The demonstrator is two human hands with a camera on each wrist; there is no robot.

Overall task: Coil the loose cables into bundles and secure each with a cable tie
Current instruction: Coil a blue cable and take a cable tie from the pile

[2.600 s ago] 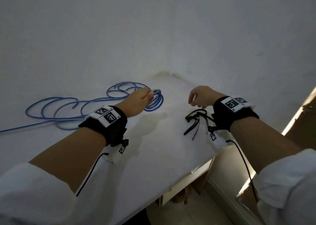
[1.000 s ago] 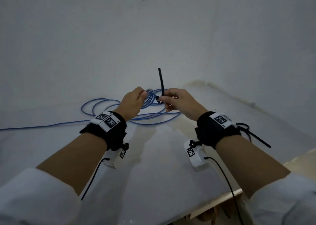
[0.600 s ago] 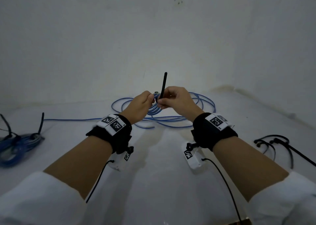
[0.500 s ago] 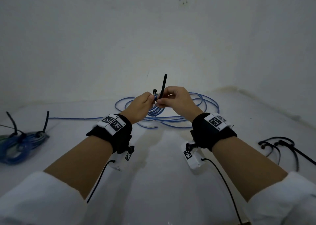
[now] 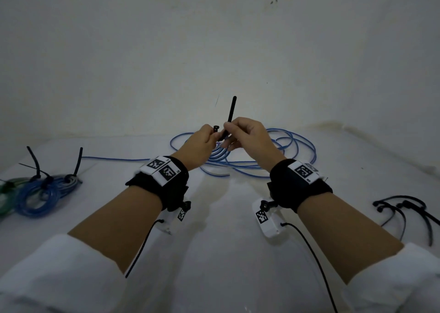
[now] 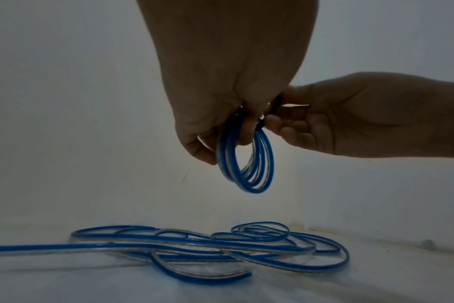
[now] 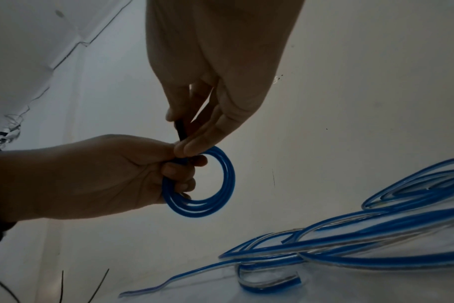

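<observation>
My left hand point(image 5: 202, 143) is raised above the white table and grips a small coil of blue cable point(image 6: 246, 164), also seen as the coil point(image 7: 202, 182) in the right wrist view. My right hand point(image 5: 245, 134) pinches a black cable tie point(image 5: 230, 115) whose tail points up; its lower part point(image 7: 180, 129) runs down to the coil at my left fingers. The tie's head point(image 5: 216, 129) shows just above my left fingers. Loose blue cable point(image 5: 285, 151) lies in wide loops on the table behind both hands.
Tied bundles of blue cable point(image 5: 40, 193) with upright tie tails and a green bundle point(image 5: 4, 193) lie at the left. Spare black cable ties point(image 5: 409, 212) lie at the right. A white wall point(image 5: 214, 51) rises behind the table point(image 5: 219, 253).
My right hand left the spare ties at the right and brought one black tie to the coil in my left hand. Both hands now meet above the table; the view swung left.
</observation>
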